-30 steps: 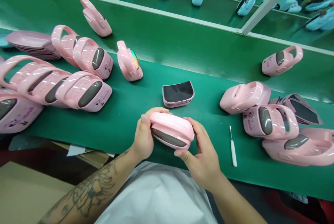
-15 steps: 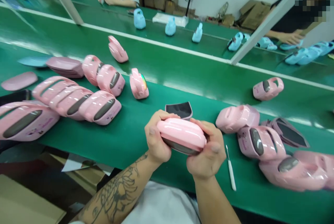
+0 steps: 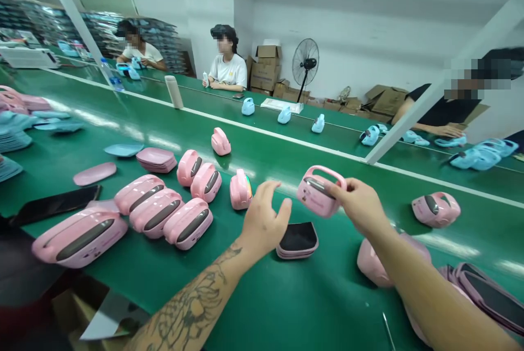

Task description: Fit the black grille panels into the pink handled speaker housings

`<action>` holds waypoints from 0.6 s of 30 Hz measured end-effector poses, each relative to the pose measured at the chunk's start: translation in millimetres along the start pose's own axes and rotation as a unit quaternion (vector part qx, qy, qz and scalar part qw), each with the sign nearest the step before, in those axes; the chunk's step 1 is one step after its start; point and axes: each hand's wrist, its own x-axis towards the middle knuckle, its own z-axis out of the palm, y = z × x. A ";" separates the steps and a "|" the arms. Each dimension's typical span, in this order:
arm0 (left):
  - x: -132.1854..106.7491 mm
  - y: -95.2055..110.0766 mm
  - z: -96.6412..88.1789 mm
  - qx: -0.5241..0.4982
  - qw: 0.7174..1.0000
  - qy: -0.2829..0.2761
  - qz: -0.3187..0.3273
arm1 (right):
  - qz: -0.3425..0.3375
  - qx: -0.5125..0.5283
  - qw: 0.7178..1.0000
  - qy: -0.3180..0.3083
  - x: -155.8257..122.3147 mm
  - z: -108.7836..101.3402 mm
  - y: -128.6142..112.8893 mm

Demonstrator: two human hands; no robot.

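Lifted out of the two-hand hold, the pink handled case (image 3: pixel 317 192) is now held up by the right hand (image 3: pixel 360 203) alone, pinched at its side by the fingers. The left hand (image 3: pixel 264 220) is spread open, with nothing touched, above the green tabletop (image 3: pixel 262 307). Just below the hands, a small stack of pink shells with black linings (image 3: pixel 298 241) is seen. The right forearm (image 3: pixel 434 291) lies across the view, so a pink case (image 3: pixel 387 258) behind it is partly hidden. More pink cases (image 3: pixel 164 214) are lined up on the left, with a stack of pink trays (image 3: pixel 156 160) and a flat black panel (image 3: pixel 55 204) near them. Another pink case (image 3: pixel 436 209) is lying on the right. Past a white rail (image 3: pixel 286 134), small blue cases (image 3: pixel 282 115) are set on a second green belt (image 3: pixel 335 135). A person in a white shirt (image 3: pixel 228 71) is seated at its far side, and a fan (image 3: pixel 305 61) and cardboard boxes (image 3: pixel 262 70) are seen by the wall.
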 end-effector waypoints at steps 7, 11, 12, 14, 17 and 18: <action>-48.7 -50.5 -11.5 0.068 0.988 -0.129 -0.044 | 0.060 -0.041 0.997 0.009 79.7 21.7 14.3; -44.2 -60.4 -7.0 0.142 0.965 -0.216 -0.037 | 0.071 -0.106 0.992 0.000 90.1 14.2 27.0; -40.7 -59.6 -6.5 0.160 0.959 -0.233 -0.033 | 0.069 -0.123 0.990 -0.004 89.8 10.4 29.7; -35.1 -56.0 -6.7 0.181 0.950 -0.253 -0.023 | 0.048 -0.148 0.988 -0.012 81.1 4.0 33.8; -33.9 -52.5 -7.1 0.189 0.950 -0.247 0.010 | -0.039 -0.150 0.987 -0.052 43.9 4.6 38.1; -34.9 -53.3 -6.6 0.187 0.952 -0.240 0.028 | -0.075 -0.140 0.984 -0.082 27.2 8.2 40.0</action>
